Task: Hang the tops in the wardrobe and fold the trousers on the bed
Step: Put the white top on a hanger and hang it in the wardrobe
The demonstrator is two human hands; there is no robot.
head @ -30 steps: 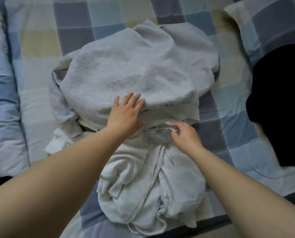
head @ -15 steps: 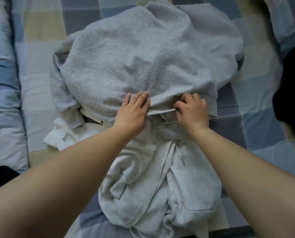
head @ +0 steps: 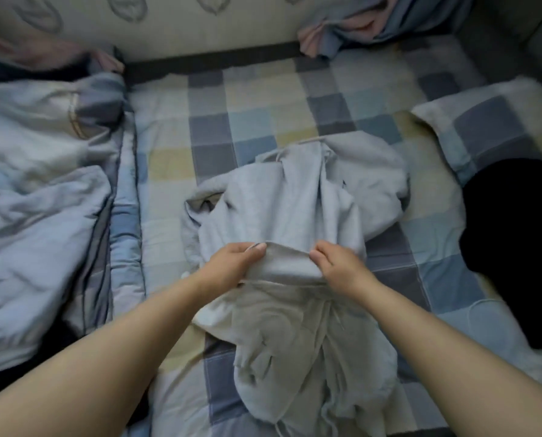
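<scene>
- Checked bedsheet (head: 263, 121): blue, grey and cream squares; our working surface, with a wall behind it.
- Rumpled duvet (head: 42, 216): on our left, well apart from the clothes.
- Pillow (head: 490, 127) and black garment (head: 515, 247): on our right, the garment lying partly on the pillow's near end.
- Grey garment (head: 294, 200): mid-bed, its near edge raised; whether top or trousers we cannot tell.
- Left hand (head: 231, 266): pinching that edge at its left end.
- Right hand (head: 339, 266): pinching the same edge at its right end.
- Pale zipped top (head: 310, 357): bunched beneath, nearest us.
- Advice, as we judge it: keep both pinches level, lift the edge straight up, and shake the grey garment clear of the zipped top before identifying it.
</scene>
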